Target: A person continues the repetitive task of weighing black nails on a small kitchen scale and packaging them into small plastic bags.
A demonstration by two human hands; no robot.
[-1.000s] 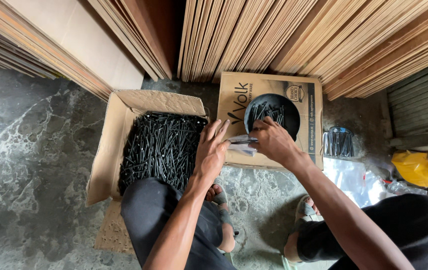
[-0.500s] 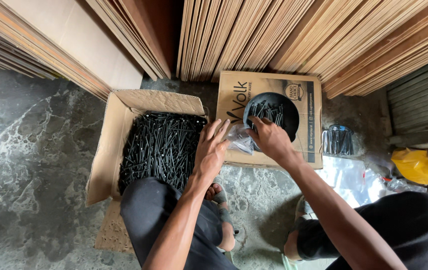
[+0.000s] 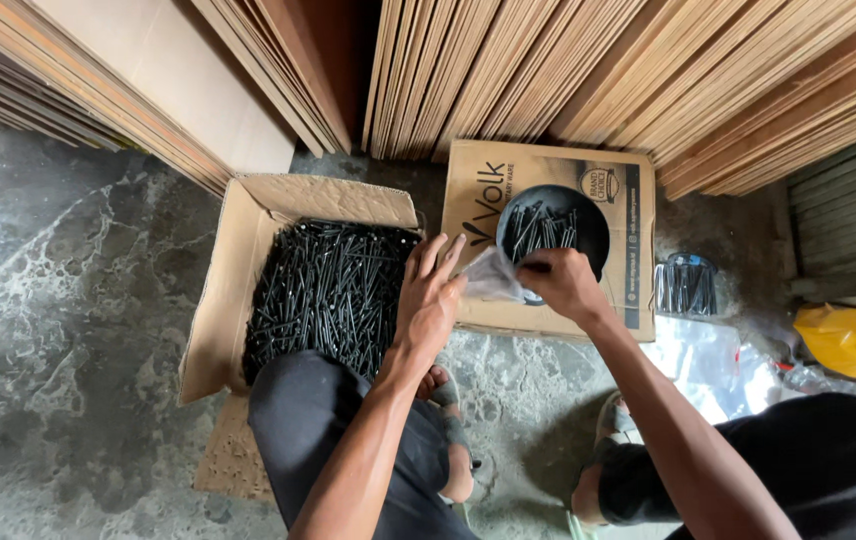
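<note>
Grey mottled floor (image 3: 78, 330), plywood sheets (image 3: 568, 80) stacked behind: I am bagging black screws.

My left hand (image 3: 430, 300) has its grip spread, fingers fanned and touching the mouth of a small clear plastic bag (image 3: 493, 278); my right hand (image 3: 563, 283) pinches the bag's other side, beside the black bowl (image 3: 553, 228) of screws on the closed carton (image 3: 548, 240). The bag hangs over the carton's near-left edge, next to the open box (image 3: 248, 290) heaped with screws (image 3: 328, 295). I judge the bag light, limp and slippery, best held by its rim; the screws are stiff, sharp-tipped and heavy in bulk, so take small pinches.
</note>
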